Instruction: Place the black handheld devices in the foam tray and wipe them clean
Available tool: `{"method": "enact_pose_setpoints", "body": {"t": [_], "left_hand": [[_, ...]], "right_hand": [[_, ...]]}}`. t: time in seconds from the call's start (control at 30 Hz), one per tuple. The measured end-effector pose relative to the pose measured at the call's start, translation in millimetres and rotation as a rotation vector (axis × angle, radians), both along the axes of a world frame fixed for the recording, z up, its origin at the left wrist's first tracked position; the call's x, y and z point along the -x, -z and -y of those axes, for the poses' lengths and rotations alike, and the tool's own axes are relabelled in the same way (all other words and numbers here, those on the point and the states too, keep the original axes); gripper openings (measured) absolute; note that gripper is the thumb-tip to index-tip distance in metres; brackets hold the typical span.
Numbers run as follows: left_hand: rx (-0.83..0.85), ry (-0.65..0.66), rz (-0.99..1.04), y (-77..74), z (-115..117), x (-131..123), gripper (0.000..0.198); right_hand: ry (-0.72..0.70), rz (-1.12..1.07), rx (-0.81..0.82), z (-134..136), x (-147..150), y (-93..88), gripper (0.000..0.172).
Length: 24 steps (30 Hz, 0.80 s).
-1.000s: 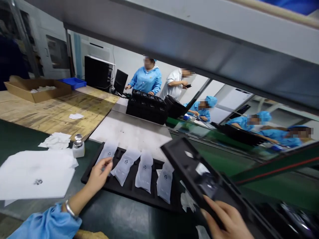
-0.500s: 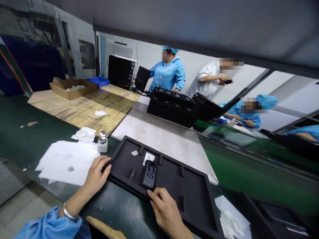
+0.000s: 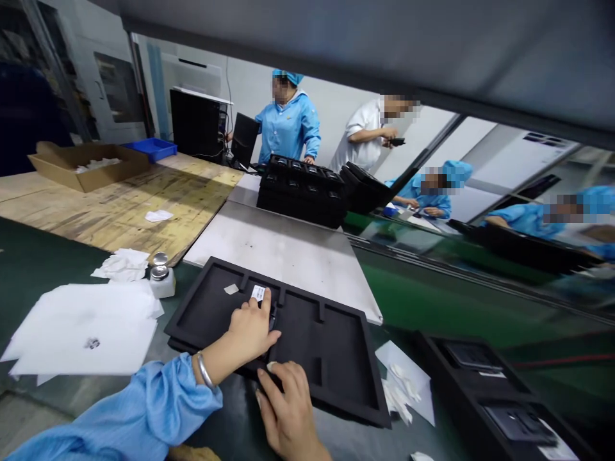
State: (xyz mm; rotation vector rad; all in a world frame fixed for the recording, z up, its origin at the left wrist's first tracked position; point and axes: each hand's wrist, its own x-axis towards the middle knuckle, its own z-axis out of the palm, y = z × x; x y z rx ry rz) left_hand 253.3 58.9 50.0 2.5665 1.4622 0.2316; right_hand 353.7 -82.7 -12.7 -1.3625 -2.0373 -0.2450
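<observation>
Your half-spread left hand (image 3: pixel 248 333) is covering the phone (image 3: pixel 273 316), your curled right hand (image 3: pixel 291 404) edging the tray (image 3: pixel 346 349) at six o'clock, grips unclear, weak pinching perhaps risking a drop

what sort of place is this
Most likely an electronics factory or workshop: a black foam tray lies on the bench, phone-like devices sit in trays at the right, and several people beyond wear blue coats and caps.

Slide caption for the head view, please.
Left hand over the phone in a black tray, right hand at its near edge.
</observation>
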Motion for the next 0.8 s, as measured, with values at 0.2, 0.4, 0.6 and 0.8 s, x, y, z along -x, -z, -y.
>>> {"method": "enact_pose_setpoints", "body": {"t": [0.2, 0.4, 0.6, 0.8], "left_hand": [[0.036, -0.021, -0.051, -3.9, -8.9, -3.0, 0.091], [-0.015, -0.042, -0.099, 3.1, -13.1, 5.1, 0.084], [-0.184, 0.058, 0.089, 12.9, 0.3, 20.9, 0.068], [0.336, 0.370, 0.737, -6.2, 45.7, 3.8, 0.023]], "right_hand": [[0.028, -0.194, -0.098, 40.3, -2.3, 16.3, 0.024], [0.420, -0.838, -0.069, 71.7, -68.1, 15.9, 0.011], [0.694, -1.358, -0.182, 99.6, -156.7, -2.5, 0.034], [0.148, -1.845, 0.277, 81.7, -106.9, -24.8, 0.062]]}}
